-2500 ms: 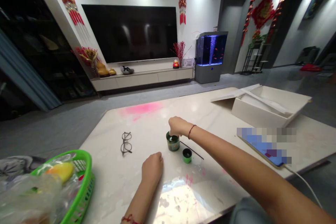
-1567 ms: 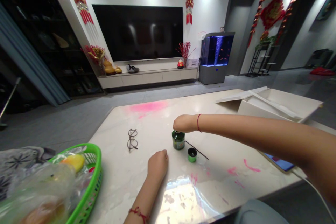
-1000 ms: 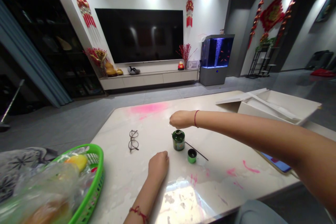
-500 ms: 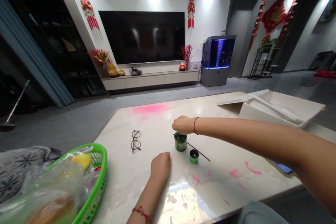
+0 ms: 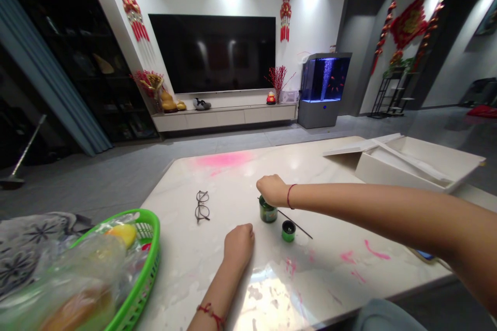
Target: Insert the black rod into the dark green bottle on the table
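Note:
A green glass jar (image 5: 267, 212) stands upright on the pale marble-look table (image 5: 306, 284). My right hand (image 5: 272, 190) is closed right over the jar's mouth, knuckles up. Whatever its fingers grip there is hidden behind the hand. Just right of the jar sits a small green cap-like cup (image 5: 288, 231), its dark hollow facing up. A thin dark stick (image 5: 301, 228) lies slantwise behind that cup. My left hand (image 5: 238, 245) rests on the table as a loose fist, left of and nearer than the jar; nothing shows in it.
Eyeglasses (image 5: 202, 207) lie left of the jar. A green plastic basket (image 5: 153, 248) with bagged items fills the near left. At the right back is an open white box (image 5: 419, 165). Pink stains (image 5: 376, 251) mark the tabletop. A phone-like object (image 5: 425, 255) lies partly under my right forearm.
My right hand has dipped slightly lower over the jar's mouth, and its wrist hangs nearer the jar. My left hand stays put. The view has shifted a little.

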Demonstrator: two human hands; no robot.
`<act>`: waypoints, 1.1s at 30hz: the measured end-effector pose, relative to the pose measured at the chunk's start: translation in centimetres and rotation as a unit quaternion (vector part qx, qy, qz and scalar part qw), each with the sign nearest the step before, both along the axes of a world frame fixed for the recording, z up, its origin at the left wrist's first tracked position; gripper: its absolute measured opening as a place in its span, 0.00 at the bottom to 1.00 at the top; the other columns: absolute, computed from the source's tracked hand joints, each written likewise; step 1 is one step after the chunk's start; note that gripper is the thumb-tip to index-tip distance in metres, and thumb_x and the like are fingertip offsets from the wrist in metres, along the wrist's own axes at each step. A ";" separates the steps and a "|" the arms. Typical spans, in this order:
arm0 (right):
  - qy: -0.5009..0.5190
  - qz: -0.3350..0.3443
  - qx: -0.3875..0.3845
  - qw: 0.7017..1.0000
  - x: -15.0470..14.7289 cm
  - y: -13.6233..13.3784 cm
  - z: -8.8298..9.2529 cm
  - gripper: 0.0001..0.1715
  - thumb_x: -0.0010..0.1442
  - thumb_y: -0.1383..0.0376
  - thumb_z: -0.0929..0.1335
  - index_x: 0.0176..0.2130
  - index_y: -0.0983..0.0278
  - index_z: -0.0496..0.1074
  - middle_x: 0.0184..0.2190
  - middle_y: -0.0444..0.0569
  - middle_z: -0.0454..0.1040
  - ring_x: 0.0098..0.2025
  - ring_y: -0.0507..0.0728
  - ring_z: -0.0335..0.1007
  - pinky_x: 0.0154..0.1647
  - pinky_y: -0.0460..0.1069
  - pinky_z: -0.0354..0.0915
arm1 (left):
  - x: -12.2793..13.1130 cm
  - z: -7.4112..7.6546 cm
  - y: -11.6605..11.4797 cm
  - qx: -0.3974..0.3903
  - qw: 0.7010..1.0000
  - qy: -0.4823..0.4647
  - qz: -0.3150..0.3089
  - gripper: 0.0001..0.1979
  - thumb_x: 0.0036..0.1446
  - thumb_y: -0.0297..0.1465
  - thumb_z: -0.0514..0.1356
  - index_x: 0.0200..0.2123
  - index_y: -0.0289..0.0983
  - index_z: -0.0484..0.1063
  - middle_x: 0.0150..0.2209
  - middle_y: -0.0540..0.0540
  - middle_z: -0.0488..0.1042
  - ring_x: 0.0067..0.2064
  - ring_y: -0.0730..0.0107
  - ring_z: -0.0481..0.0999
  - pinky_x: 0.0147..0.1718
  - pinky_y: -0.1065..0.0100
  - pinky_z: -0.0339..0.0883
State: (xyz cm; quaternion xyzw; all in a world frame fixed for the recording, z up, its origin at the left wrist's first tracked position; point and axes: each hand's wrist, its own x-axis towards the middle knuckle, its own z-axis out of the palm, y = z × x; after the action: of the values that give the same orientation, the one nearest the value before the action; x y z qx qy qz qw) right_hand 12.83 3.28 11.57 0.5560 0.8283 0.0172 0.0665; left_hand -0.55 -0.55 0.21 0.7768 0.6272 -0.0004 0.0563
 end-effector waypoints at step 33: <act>0.094 0.195 0.017 0.976 3.9 2.6 -1.3 0.08 0.46 0.74 0.64 0.29 0.67 0.70 0.28 0.48 0.74 0.31 0.53 0.67 0.29 0.44 0.56 | 0.0 0.0 -0.1 -0.007 1.000 -0.001 -0.009 0.13 0.55 0.27 0.47 0.31 0.36 0.71 0.35 0.40 0.75 0.39 0.62 0.74 0.34 0.67 0.60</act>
State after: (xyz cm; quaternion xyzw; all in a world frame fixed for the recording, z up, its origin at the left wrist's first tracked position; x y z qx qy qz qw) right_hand 16.75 5.91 10.30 0.3836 0.9231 -0.0081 -0.0256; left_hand -0.57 -0.69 0.23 0.7820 0.6201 -0.0048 0.0626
